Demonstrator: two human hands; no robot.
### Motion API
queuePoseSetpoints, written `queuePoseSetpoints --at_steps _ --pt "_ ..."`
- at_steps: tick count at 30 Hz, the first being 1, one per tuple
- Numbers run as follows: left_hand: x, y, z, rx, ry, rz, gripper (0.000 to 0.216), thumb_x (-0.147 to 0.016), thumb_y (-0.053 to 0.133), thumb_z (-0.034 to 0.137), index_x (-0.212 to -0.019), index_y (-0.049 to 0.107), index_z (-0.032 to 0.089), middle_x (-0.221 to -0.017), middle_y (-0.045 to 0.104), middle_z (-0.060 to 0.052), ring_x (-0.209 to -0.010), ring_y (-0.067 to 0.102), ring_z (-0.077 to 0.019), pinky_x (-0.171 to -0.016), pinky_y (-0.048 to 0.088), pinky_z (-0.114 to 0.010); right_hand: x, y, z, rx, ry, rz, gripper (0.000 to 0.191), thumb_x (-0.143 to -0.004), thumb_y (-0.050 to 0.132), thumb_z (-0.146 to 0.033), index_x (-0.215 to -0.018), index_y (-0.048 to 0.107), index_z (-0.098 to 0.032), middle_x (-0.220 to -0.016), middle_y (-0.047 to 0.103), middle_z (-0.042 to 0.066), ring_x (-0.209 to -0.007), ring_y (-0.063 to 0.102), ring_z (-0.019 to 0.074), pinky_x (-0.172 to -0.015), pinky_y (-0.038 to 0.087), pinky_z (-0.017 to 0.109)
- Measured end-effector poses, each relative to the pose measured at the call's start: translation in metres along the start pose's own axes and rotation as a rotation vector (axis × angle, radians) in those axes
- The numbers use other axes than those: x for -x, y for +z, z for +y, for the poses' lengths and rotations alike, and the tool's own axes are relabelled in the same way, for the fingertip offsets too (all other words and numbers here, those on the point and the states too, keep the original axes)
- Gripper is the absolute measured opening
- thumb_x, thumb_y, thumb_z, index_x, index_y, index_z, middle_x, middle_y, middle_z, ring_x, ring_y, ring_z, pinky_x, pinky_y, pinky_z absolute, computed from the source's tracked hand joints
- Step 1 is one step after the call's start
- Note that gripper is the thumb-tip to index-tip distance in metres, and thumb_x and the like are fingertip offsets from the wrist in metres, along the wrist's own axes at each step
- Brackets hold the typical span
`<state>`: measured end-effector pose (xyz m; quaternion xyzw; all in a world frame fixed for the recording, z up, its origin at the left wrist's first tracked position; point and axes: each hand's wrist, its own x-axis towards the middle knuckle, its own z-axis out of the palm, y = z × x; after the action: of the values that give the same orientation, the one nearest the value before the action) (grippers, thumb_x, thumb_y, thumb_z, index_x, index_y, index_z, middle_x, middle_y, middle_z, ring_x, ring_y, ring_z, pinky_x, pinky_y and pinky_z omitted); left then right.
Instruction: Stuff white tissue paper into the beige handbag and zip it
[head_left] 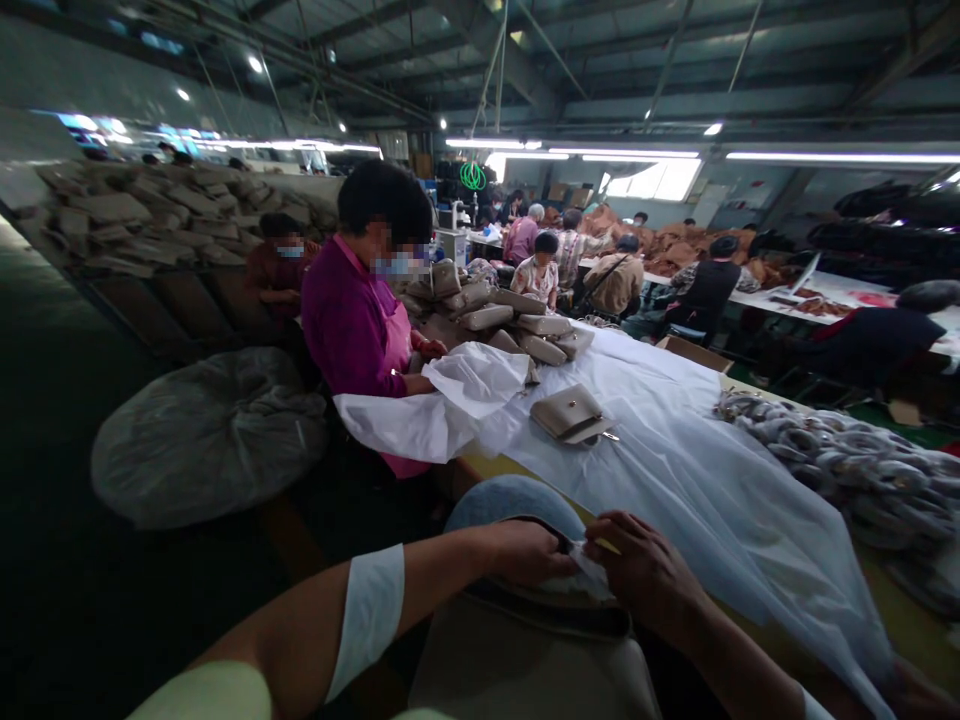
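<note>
Bag (525, 640) sits bottom centre, half over the tabletop (907, 620) edge. Both hands are stuffing white paper (592, 575) in: left hand (525, 552) and right hand (637, 565) each pinch the wad. Next probably means pushing it deeper. Sheet (697, 470) leaves free room up right; finished purse (571, 415) sits mid-frame.

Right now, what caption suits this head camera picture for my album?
Both hands, left hand and right hand, pinch white tissue at a beige bag.
</note>
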<state>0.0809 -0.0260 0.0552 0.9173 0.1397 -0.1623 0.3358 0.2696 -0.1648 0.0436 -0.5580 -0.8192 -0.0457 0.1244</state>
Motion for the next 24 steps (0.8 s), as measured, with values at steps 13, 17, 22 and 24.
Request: queuePoseSetpoints --at_steps 13,17,22,24 --pt "0.022 0.011 0.003 0.092 -0.06 0.263 0.044 -0.096 0.065 0.051 -0.125 0.062 0.018 -0.115 0.075 -0.013 -0.104 0.073 -0.0287 -0.084 0.055 -0.034 -0.004 0.01 -0.006 -0.267 0.435 -0.002 0.058 -0.085 0.042 -0.01 -0.139 0.062 -0.023 -0.126 0.073 0.012 -0.089 0.075 0.0192 -0.074 0.06 0.031" --pt "0.019 0.009 0.003 0.052 0.066 0.229 0.037 -0.1 0.061 0.045 -0.126 0.065 0.019 -0.125 0.072 -0.014 -0.111 0.071 -0.0302 -0.092 0.054 -0.037 -0.008 0.004 -0.004 -0.101 0.236 -0.013 0.053 -0.09 0.045 -0.007 -0.128 0.075 -0.029 -0.143 0.065 0.013 -0.112 0.072 0.0249 -0.088 0.062 0.039" --pt "0.021 0.011 0.0 0.164 -0.015 0.272 0.047 -0.093 0.071 0.048 -0.13 0.063 0.02 -0.118 0.076 -0.01 -0.108 0.073 -0.03 -0.092 0.056 -0.035 -0.009 -0.008 -0.01 -0.084 0.173 -0.153 0.034 -0.084 0.059 -0.009 -0.101 0.085 -0.024 -0.148 0.063 0.013 -0.132 0.06 0.0323 -0.109 0.053 0.049" --pt "0.021 0.011 0.0 0.208 0.062 0.28 0.053 -0.095 0.069 0.043 -0.143 0.058 0.021 -0.133 0.072 -0.01 -0.122 0.069 -0.0296 -0.103 0.054 -0.037 -0.01 -0.015 -0.013 -0.126 0.239 -0.274 0.037 -0.083 0.056 -0.007 -0.103 0.084 -0.022 -0.15 0.061 0.015 -0.135 0.06 0.0316 -0.112 0.051 0.049"
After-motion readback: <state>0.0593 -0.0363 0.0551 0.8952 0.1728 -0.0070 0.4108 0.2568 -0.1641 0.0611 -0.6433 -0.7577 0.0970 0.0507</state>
